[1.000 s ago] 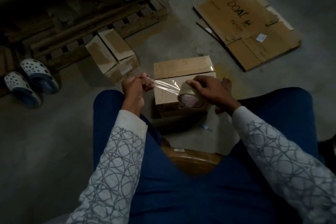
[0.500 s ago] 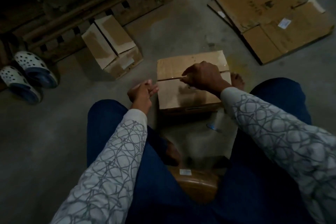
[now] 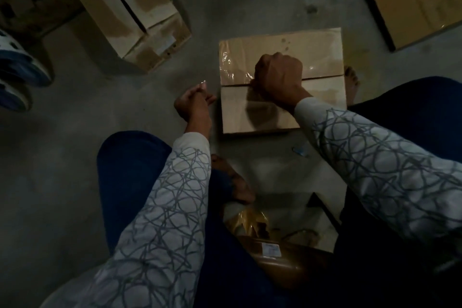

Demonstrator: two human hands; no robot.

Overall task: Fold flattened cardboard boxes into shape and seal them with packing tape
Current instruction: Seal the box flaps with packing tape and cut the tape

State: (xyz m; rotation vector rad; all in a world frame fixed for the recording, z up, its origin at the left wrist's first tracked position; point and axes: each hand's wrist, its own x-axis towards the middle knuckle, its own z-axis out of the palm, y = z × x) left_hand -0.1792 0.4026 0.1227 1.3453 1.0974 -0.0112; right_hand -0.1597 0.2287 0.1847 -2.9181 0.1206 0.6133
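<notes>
Right hand (image 3: 278,77) clenched on the cardboard box (image 3: 312,50) seam; cannot tell what it grips. Left hand (image 3: 193,105), just left, pinches a glinting tape end (image 3: 203,82).

Grey floor (image 3: 75,157), taped cardboard box (image 3: 282,42) in the middle, second box (image 3: 130,7) up left, flat cardboard (image 3: 412,12) up right, spotted shoes (image 3: 17,70) at left

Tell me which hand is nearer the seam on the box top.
Right. The right hand sits fisted on the seam; the left hand, pinching tape, is off the box, by its left edge.
</notes>
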